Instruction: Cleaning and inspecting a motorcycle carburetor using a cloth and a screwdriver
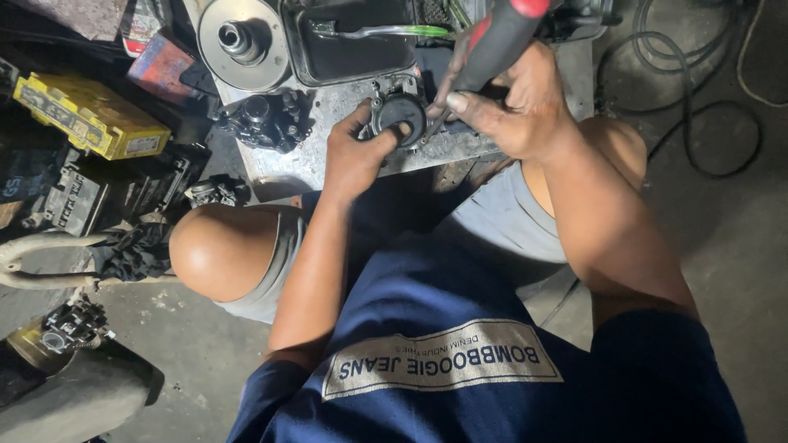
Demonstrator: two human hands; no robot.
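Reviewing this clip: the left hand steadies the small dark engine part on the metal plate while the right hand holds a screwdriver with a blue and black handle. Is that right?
Not quite. In the head view the screwdriver in the right hand has a red and black handle, not blue and black. The rest holds: the left hand steadies the small dark engine part on the metal plate.

The red-and-black handled screwdriver [495, 41] is running off the picture's top edge, and its thin shaft is disappearing into shadow beside the small dark round metal engine part [400, 111], so the tip is not making itself out. The left hand [355, 156] is covering the near side of that part, while the right hand [513, 102] is hiding the near right corner of the grey metal work slab [328, 107]. The round silver pulley disc [244, 41] and the black rectangular metal tray [353, 45] are being cut off at the top edge, and the brass-coloured object [33, 349] by the left edge is sitting too dark to identify.
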